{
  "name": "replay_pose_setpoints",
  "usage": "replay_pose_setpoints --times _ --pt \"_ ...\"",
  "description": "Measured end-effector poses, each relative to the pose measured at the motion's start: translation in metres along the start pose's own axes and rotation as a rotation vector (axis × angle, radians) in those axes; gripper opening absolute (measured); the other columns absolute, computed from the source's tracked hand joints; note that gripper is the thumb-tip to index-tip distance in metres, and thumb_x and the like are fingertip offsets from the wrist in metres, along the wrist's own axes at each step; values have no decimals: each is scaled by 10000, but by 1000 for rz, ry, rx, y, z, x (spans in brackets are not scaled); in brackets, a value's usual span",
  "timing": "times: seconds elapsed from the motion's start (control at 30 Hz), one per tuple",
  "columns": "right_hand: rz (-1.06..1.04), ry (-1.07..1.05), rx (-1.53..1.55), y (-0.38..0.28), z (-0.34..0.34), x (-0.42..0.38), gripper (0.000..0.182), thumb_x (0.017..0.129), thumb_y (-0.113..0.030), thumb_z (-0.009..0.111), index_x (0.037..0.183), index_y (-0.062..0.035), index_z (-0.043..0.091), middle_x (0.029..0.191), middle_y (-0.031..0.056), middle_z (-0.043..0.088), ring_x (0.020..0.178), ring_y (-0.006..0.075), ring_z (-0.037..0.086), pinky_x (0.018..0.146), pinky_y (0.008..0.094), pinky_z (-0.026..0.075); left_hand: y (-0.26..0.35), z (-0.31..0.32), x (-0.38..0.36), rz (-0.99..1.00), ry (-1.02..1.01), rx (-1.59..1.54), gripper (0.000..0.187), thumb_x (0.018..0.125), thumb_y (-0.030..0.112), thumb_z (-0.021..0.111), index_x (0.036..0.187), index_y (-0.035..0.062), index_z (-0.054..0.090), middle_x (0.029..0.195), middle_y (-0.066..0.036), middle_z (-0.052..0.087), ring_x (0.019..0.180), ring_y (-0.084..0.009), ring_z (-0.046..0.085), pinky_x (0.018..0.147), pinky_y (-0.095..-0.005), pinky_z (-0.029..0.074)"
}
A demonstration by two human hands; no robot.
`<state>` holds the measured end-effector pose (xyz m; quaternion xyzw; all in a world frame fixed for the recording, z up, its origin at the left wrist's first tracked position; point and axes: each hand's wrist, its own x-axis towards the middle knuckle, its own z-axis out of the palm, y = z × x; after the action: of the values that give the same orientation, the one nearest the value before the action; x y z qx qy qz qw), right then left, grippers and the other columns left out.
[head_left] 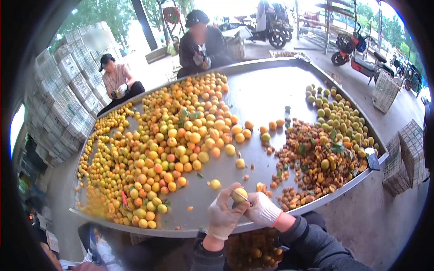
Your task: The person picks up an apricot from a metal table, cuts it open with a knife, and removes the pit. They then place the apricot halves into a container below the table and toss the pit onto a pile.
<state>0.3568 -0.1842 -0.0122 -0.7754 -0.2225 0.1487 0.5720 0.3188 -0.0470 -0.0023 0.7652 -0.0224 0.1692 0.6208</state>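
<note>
Near the front edge of the metal table (271,86), my gloved left hand (222,217) grips a yellow apricot (238,194) between thumb and fingers. My right hand (264,209), in a white glove with an orange cuff edge, is closed on a small knife (244,198); only its thin blade shows, lying against the fruit. The knife's handle is hidden in the glove. Just beyond my hands lies a single apricot (214,184). Left of them spreads a large heap of orange and yellow apricots (181,144). Below the table edge, a container of fruit (255,250) is partly hidden by my arms.
To the right are a brown heap of cut or spoiled fruit (303,158) and greener fruit (337,115). A red-handled tool (124,198) lies among the apricots. Two people (203,45) sit across the table. Stacked crates (68,90) stand left, more crates (402,158) right.
</note>
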Motion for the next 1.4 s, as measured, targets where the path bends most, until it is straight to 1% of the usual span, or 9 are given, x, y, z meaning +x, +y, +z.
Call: replay_pose_setpoints --times 0.3,0.6,0.8,0.9,0.97,1.1,1.17,1.27,1.4 --pt "-9 120 -162 -6 6 0 127 830 -158 631 912 -64 657 747 196 638 712 403 616 615 426 490 7 9 -3 -123 170 -467 488 819 136 771 1231 -36 576 1074 -65 631 959 -123 591 849 -267 490" --pt "-22 -94 94 1 -3 4 103 812 -109 640 886 -39 655 756 184 649 685 354 616 643 380 498 -4 0 0 341 92 399 575 772 191 818 1224 -59 566 1076 -92 653 951 -154 616 853 -289 507" --pt "1 4 42 1 7 3 128 815 -133 657 887 -27 649 769 166 654 682 341 610 649 370 492 6 1 -5 -279 -15 -523 505 815 196 777 1222 -24 575 1114 -84 653 1048 -144 578 912 -276 478" --pt "-5 -13 -17 7 6 4 137 816 -143 662 894 -31 646 774 158 654 692 343 614 650 373 491 5 -2 -3 -221 -38 -233 480 803 199 783 1195 -2 592 1089 -82 656 1006 -150 602 878 -272 490" --pt "-85 -51 33 17 5 5 130 812 -141 658 893 -40 644 771 157 653 705 350 618 648 377 490 -4 -4 -1 292 -30 518 521 820 379 749 1169 20 604 1041 -63 667 967 -163 623 830 -287 517" --pt "-119 -64 -21 13 3 3 109 806 -128 659 877 -47 643 764 155 652 687 327 615 647 367 490 4 -4 0 433 -16 644 499 835 402 727 1157 39 609 1070 -62 663 984 -195 631 845 -313 513" --pt "-179 -14 143 0 0 0 104 795 -112 670 874 -49 645 747 139 651 653 280 611 635 352 489 16 -2 -7 -12 -85 -52 489 846 389 710 1161 31 599 1072 -96 642 1051 -232 614 908 -335 471" --pt "-67 -5 68 -3 1 2 115 781 -97 681 882 -52 649 727 117 649 634 235 605 620 341 490 -2 3 -7 -70 6 -377 502 881 429 662 1179 31 586 1121 -113 627 1182 -251 546 990 -346 414" --pt "-57 -14 97 -3 2 2 167 772 -49 666 938 -48 649 766 74 658 705 148 618 674 307 507 1 -2 -3 51 -61 -52 527 906 475 611 1179 25 582 1152 -134 615 1256 -270 490 1030 -346 376"
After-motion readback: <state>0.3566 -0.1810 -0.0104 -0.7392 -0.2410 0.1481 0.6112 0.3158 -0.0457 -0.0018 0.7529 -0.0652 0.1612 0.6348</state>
